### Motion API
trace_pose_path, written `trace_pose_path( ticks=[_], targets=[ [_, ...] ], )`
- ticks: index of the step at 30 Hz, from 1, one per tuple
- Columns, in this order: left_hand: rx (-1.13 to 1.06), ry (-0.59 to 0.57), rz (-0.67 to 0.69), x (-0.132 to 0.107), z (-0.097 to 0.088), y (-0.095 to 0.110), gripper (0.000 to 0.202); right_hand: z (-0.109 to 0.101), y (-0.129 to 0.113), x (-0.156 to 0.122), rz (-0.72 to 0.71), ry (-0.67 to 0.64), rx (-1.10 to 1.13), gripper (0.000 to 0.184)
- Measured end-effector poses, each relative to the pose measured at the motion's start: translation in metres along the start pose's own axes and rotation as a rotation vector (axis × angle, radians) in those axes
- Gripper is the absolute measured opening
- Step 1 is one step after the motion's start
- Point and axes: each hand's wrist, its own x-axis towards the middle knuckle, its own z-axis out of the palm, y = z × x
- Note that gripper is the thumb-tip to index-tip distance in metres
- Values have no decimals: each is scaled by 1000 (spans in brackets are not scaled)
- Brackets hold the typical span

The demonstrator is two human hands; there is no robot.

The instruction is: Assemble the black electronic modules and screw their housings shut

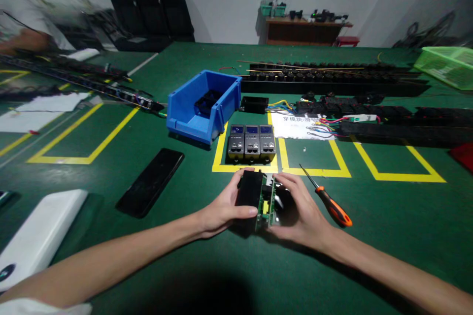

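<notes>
My left hand [221, 209] and my right hand [301, 206] are both closed round a small black module [250, 189] with a green circuit board [266, 202] standing between its two halves. It rests low on the green table [388, 236]. Three finished grey modules with blue displays [252, 141] stand in a row just beyond, inside a yellow-taped box. An orange-handled screwdriver [332, 204] lies right of my right hand.
A blue bin [201, 103] holding black parts stands at centre-left. A black phone [151, 182] and a white box [39, 236] lie at left. Long black power strips [332, 78] with coloured wires lie across the back. A green basket [447, 64] sits far right. Another person's arm [22, 39] shows far left.
</notes>
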Motion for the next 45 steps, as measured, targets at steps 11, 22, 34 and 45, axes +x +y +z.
trace_pose_path(
  ticks=[11,22,34,45],
  targets=[
    [-41,-3,43,0,2,-2,73,2,3,-4,-27,11,13,95],
    [-76,13,15,-1,4,1,69,-1,-1,-3,-72,68,48,91],
    [-393,64,-290,3,-14,5,39,0,3,-7,-5,198,244,96],
    [-523,72,-257,5,-19,3,40,2,6,-7,9,140,462,98]
  ],
)
